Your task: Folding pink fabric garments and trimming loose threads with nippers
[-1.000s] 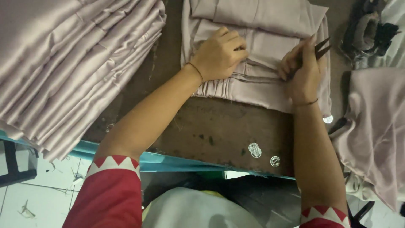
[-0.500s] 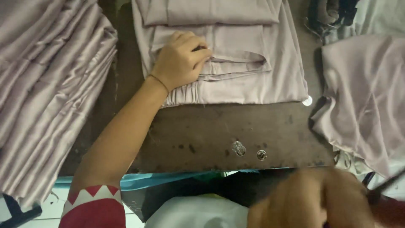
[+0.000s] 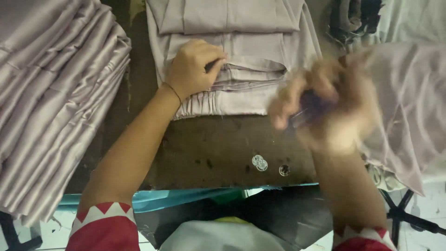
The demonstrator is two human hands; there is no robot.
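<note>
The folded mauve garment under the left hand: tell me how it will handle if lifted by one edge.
The folded mauve garment looks thin and satiny, so it would probably droop and unfold. Its sheen suggests the layers may slide apart. The left hand pressing it flat hints it shifts easily on the dark table.

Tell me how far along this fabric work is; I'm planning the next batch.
Done, it seems: a large stack of folded mauve pieces lies at the left. In hand: the left hand presses on a folded garment on the dark table; the right hand is blurred, seemingly holding something dark. Left: loose fabric heaped at the right.
</note>
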